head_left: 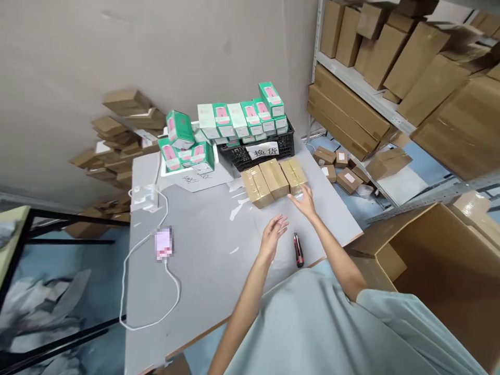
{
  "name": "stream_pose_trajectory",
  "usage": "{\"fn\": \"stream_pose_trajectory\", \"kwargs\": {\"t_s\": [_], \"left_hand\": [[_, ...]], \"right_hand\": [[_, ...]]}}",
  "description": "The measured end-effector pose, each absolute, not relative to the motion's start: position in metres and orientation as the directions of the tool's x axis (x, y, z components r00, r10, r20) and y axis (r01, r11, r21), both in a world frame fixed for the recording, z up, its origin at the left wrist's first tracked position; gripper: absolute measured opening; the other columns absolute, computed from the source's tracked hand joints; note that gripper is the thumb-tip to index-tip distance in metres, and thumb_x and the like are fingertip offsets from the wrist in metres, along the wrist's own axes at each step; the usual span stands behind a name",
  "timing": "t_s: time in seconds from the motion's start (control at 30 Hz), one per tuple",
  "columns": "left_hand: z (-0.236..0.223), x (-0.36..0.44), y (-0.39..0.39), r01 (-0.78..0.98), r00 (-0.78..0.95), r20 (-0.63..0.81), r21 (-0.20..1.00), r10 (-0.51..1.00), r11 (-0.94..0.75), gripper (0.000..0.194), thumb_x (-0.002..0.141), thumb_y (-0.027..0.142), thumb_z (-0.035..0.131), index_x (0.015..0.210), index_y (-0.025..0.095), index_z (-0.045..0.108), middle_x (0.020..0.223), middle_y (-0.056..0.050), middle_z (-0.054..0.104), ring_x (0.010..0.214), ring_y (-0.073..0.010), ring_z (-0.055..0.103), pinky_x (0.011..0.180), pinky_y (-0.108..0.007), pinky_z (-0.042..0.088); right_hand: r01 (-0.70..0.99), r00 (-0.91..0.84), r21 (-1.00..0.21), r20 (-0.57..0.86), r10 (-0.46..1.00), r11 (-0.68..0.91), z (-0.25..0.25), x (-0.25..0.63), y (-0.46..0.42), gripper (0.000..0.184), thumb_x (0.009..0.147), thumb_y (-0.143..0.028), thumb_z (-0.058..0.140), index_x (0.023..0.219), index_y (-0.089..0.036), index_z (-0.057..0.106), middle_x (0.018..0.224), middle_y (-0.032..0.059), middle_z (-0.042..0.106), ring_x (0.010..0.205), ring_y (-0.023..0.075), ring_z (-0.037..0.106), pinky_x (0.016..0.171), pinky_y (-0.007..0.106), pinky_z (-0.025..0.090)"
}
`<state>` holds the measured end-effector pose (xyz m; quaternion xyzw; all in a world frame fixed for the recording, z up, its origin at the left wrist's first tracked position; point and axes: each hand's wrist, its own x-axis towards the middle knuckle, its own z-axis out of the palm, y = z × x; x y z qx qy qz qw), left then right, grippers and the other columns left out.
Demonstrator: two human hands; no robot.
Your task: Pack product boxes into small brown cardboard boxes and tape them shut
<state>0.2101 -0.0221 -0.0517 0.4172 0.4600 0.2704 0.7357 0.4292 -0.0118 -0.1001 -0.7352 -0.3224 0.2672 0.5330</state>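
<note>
Three small brown cardboard boxes sealed with tape stand in a row on the grey table [203, 250]: a left one [258, 186], a middle one [274, 178] and a right one [292, 174]. My right hand [304, 202] is at the near edge of the right box, fingers apart; whether it touches the box I cannot tell. Over the table in front of the boxes, my left hand [273, 234] holds nothing, its fingers loosely spread. A red and black box cutter [298, 251] lies near the table's front edge, between my forearms.
Behind the boxes, a black crate [234, 158] and a white bin [215, 153] hold green-and-white boxes. A phone [164, 244] with a white cable lies left. A large open carton [425, 234] stands right, below shelves [363, 83] of cartons. More parcels [117, 140] are piled behind the table's left.
</note>
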Motion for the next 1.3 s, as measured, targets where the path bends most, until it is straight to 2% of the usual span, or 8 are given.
{"fn": "stream_pose_trajectory", "kwargs": {"t_s": [0.2,0.43,0.73,0.83,0.93,1.07,1.17,1.3], "left_hand": [[-0.050,0.204,-0.007,-0.023,0.323,-0.510,0.838,0.797,0.545,0.071,0.088,0.061,0.095,0.144,0.021,0.076,0.159,-0.025,0.076,0.144,-0.0408,0.077,0.133,-0.061,0.050],[-0.061,0.179,-0.018,-0.069,0.261,-0.551,0.808,0.792,0.585,0.071,0.088,0.061,0.094,0.145,0.021,0.076,0.157,-0.024,0.077,0.140,-0.0407,0.079,0.133,-0.062,0.051],[-0.085,0.108,-0.010,-0.087,0.337,-0.556,0.786,0.760,0.613,0.065,0.085,0.057,0.095,0.137,0.022,0.079,0.151,-0.022,0.081,0.136,-0.0388,0.080,0.130,-0.061,0.054],[-0.100,0.063,-0.009,-0.078,0.301,-0.589,0.769,0.750,0.635,0.062,0.086,0.054,0.094,0.136,0.021,0.079,0.150,-0.021,0.081,0.133,-0.0375,0.081,0.130,-0.061,0.055],[-0.114,0.014,-0.010,-0.065,0.225,-0.627,0.754,0.746,0.654,0.055,0.092,0.050,0.089,0.137,0.021,0.078,0.155,-0.021,0.078,0.136,-0.0363,0.079,0.130,-0.060,0.055],[-0.120,-0.044,-0.013,-0.020,0.121,-0.635,0.767,0.763,0.641,0.055,0.099,0.050,0.085,0.146,0.025,0.076,0.173,-0.018,0.066,0.158,-0.0383,0.065,0.134,-0.058,0.052],[-0.121,-0.077,-0.016,0.022,0.076,-0.620,0.784,0.781,0.620,0.055,0.100,0.053,0.085,0.147,0.026,0.077,0.178,-0.017,0.061,0.169,-0.0402,0.054,0.137,-0.058,0.048],[-0.126,-0.104,-0.030,0.084,0.118,-0.634,0.774,0.765,0.628,0.054,0.094,0.051,0.090,0.137,0.021,0.081,0.158,-0.020,0.076,0.155,-0.0418,0.066,0.135,-0.060,0.048]], "right_hand": [[0.288,0.675,-0.822,-0.190,0.713,-0.492,-0.139,0.472,0.076,0.110,0.076,-0.066,0.107,0.167,-0.021,0.061,0.192,0.0278,0.025,0.182,0.0512,0.013,0.144,0.072,0.021],[0.333,0.734,-0.673,-0.256,0.630,-0.661,-0.162,0.473,0.085,0.085,0.090,-0.033,0.092,0.167,-0.022,0.059,0.171,0.0249,0.047,0.159,0.0409,0.050,0.132,0.052,0.044],[0.243,0.885,-0.714,-0.115,0.452,-0.657,-0.131,0.423,-0.050,0.082,0.089,-0.042,0.086,0.163,-0.016,0.064,0.158,0.0248,0.054,0.154,0.0422,0.057,0.137,0.054,0.047],[0.255,0.856,-0.747,-0.121,0.503,-0.614,-0.118,0.373,-0.123,0.088,0.089,-0.048,0.084,0.169,-0.019,0.059,0.165,0.0246,0.048,0.161,0.0404,0.053,0.129,0.053,0.059],[0.236,0.750,-0.824,-0.182,0.636,-0.515,-0.109,0.312,-0.173,0.092,0.086,-0.053,0.086,0.170,-0.026,0.059,0.174,0.0207,0.040,0.165,0.0370,0.050,0.118,0.050,0.069],[0.243,0.479,-0.870,-0.277,0.833,-0.428,-0.104,0.242,-0.182,0.088,0.080,-0.053,0.094,0.162,-0.032,0.067,0.178,0.0165,0.040,0.169,0.0387,0.045,0.119,0.055,0.068],[0.329,0.198,-0.884,-0.279,0.940,-0.332,-0.106,0.209,-0.159,0.089,0.076,-0.050,0.102,0.157,-0.029,0.073,0.179,0.0179,0.043,0.173,0.0431,0.042,0.133,0.063,0.057],[0.481,-0.136,-0.855,-0.293,0.946,-0.195,-0.110,0.198,-0.124,0.081,0.076,-0.039,0.106,0.152,-0.028,0.079,0.186,0.0175,0.044,0.174,0.0449,0.043,0.142,0.065,0.044]]}}
